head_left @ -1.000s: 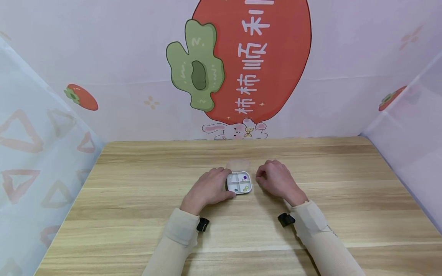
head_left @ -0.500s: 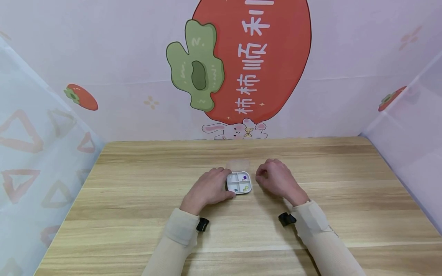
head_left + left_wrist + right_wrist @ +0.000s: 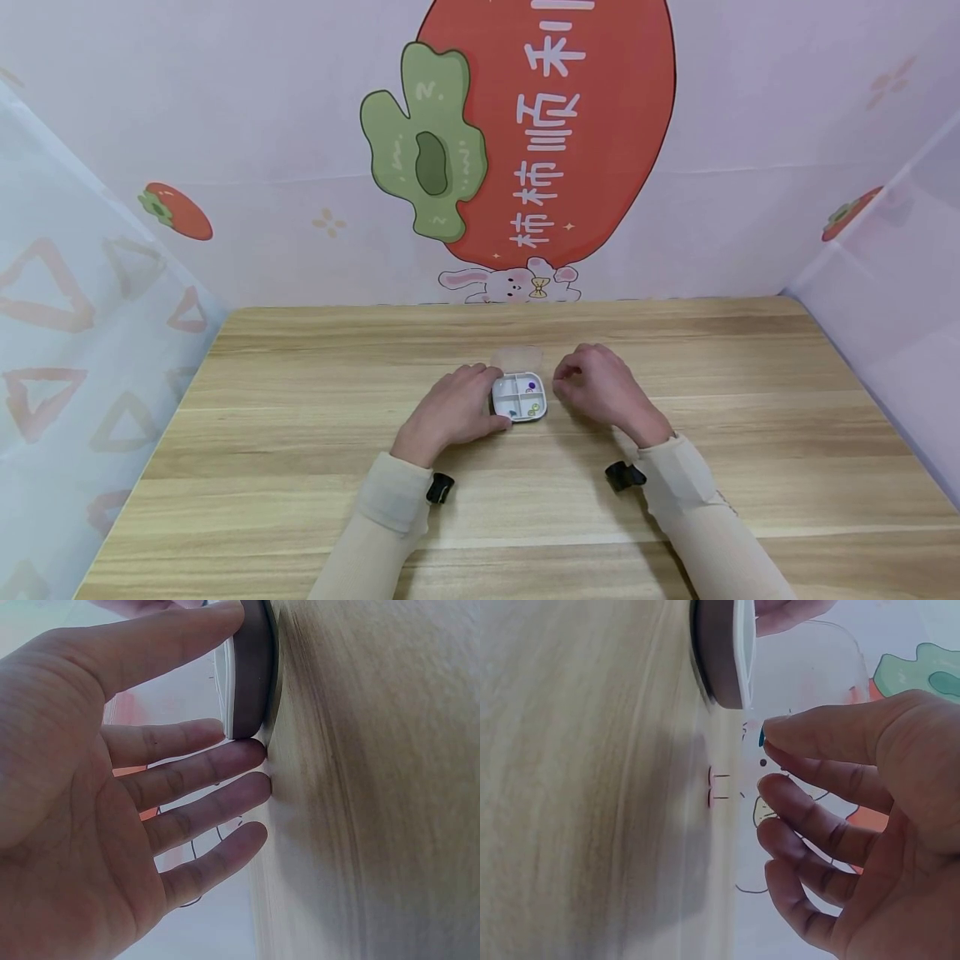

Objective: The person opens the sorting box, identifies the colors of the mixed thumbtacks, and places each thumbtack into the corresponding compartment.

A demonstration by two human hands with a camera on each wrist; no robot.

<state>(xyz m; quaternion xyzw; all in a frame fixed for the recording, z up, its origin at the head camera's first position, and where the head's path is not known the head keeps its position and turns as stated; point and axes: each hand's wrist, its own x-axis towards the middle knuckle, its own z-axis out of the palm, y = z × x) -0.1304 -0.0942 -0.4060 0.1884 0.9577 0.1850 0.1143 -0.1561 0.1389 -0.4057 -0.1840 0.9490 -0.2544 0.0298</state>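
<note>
A small four-compartment pill box (image 3: 519,397), white inside and dark outside, lies on the table with its clear lid (image 3: 516,358) folded back. My left hand (image 3: 456,408) holds it from the left, thumb at the near edge and index finger at the far corner. Purple and yellow-green bits show in the right-hand compartments, a teal bit in the near left one. To the right of the box, my right hand (image 3: 600,387) hovers low over the table. Its thumb and index finger pinch a tiny teal piece (image 3: 762,736), mostly hidden by the fingertips.
The wood-grain table (image 3: 300,517) extends around both hands. A printed cloth backdrop (image 3: 285,250) rises at its far edge, with more cloth along the left and right sides. A black wrist camera (image 3: 625,476) sits by the right cuff.
My right hand has shifted very slightly forward and left. The left hand and the pill box stay where they were.
</note>
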